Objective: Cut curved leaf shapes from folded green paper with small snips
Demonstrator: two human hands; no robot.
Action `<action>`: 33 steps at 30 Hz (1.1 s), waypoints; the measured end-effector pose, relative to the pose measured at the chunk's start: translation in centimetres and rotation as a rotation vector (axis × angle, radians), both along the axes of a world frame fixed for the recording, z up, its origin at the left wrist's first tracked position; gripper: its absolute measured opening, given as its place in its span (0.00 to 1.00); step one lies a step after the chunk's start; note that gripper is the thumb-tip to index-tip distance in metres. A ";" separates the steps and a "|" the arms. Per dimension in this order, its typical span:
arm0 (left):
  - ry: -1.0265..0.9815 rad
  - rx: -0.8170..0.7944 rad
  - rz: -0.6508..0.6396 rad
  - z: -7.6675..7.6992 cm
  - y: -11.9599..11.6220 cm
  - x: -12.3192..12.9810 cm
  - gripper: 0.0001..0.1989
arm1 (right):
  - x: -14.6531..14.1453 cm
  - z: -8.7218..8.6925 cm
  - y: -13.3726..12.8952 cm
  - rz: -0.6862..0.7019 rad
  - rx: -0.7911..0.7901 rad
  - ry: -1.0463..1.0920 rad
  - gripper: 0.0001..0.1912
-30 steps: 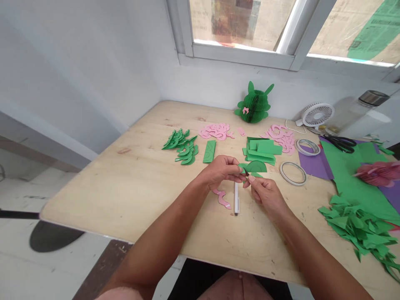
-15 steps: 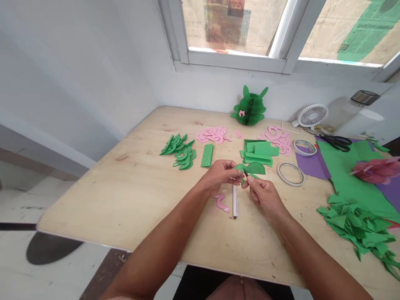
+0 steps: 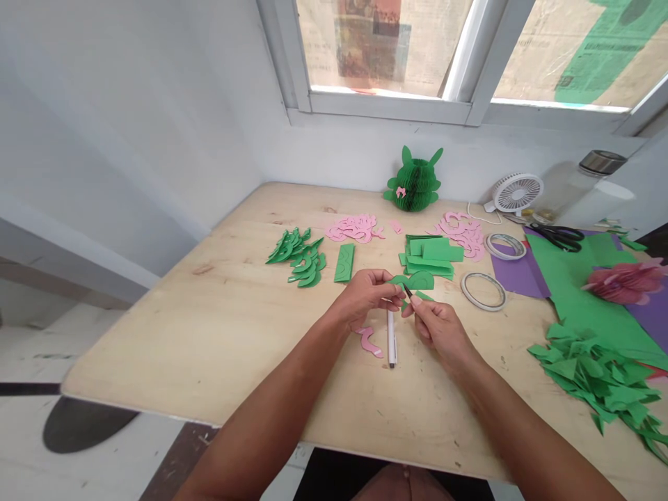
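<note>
Above the middle of the table, my left hand (image 3: 371,291) pinches a green paper piece (image 3: 397,280) between thumb and fingers. Closed at its right, my right hand (image 3: 442,325) grips a small dark pointed tool (image 3: 408,291), whose tip meets the green paper. Most of that tool is hidden by my fingers, so its kind is unclear. Just behind my fingertips is a green paper cutout with a rounded end (image 3: 422,280). A white pen (image 3: 392,341) lies below my hands, beside a curved pink paper cutout (image 3: 371,344).
Green cutouts (image 3: 307,268), pink cutouts (image 3: 355,227) and folded green papers (image 3: 431,256) lie around. Rightward are tape rolls (image 3: 484,304), black scissors (image 3: 558,237) and green scraps (image 3: 600,376). A green paper figure (image 3: 416,186) and a small fan (image 3: 516,193) stand at the back.
The pointed tool and my hands have barely shifted at the green paper. The whole view has tilted slightly.
</note>
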State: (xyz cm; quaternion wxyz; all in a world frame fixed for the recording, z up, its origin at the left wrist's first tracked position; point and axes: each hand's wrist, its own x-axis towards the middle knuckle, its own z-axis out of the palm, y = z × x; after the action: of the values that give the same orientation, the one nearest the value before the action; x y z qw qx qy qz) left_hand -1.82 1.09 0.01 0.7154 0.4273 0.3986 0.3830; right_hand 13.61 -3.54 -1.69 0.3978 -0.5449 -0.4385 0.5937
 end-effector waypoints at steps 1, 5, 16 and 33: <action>-0.002 -0.003 -0.003 0.0 0.0 0.0 0.09 | 0.0 0.0 0.0 0.004 0.001 0.002 0.23; 0.002 -0.013 -0.008 0.2 -0.1 0.0 0.09 | -0.1 0.0 0.0 0.013 0.001 -0.008 0.23; 0.016 -0.025 -0.041 0.0 0.1 -0.1 0.08 | -0.2 0.3 0.0 -0.009 -0.003 -0.022 0.23; -0.007 -0.014 0.008 -0.1 0.0 0.0 0.08 | -0.1 0.2 0.0 -0.006 -0.012 0.000 0.23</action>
State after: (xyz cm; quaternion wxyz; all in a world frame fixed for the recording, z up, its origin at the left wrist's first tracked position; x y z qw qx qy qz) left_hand -1.84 1.10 -0.12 0.7182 0.4192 0.4005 0.3847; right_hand 13.48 -3.49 -1.47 0.3966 -0.5486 -0.4332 0.5950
